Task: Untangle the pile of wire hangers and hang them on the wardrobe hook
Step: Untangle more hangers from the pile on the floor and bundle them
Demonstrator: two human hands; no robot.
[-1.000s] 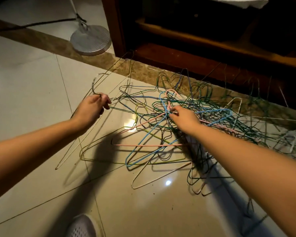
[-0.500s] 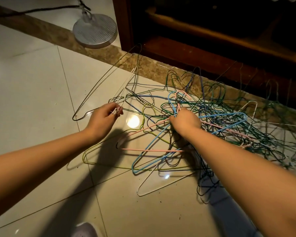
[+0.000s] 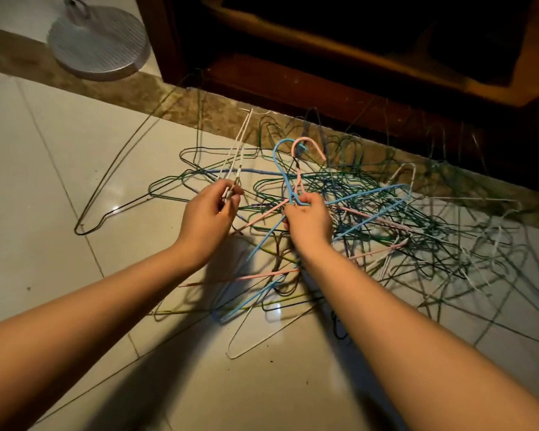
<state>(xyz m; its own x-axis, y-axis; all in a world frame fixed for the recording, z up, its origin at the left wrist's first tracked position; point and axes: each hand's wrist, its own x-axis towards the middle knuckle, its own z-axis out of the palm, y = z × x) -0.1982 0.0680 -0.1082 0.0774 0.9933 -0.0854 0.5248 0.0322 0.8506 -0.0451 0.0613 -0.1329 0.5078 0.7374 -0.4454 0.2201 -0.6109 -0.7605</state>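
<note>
Hanger pile (image 3: 417,231) on floor. Left hand (image 3: 207,213): pinching white hanger (image 3: 241,144), pile's left edge. Right hand (image 3: 308,222): fist around blue hanger (image 3: 367,193) and pink hanger (image 3: 305,138) necks, pile's middle.

The right hand (image 3: 308,220) shows only its back, so most of its fingers (image 3: 310,199) curl out of sight. The necks of the blue hanger (image 3: 280,163) and pink hanger (image 3: 308,144) disappear into them. The fingers of the left hand (image 3: 206,216) cover the lower ends of the white wires (image 3: 238,150) they pinch. To the right of the right fingers, the pile (image 3: 433,237) is dim, blurred strands that cannot be told apart. Far beyond the left fingers, the top edge cuts off the round metal base (image 3: 97,45) and the dark wardrobe (image 3: 324,79).
</note>
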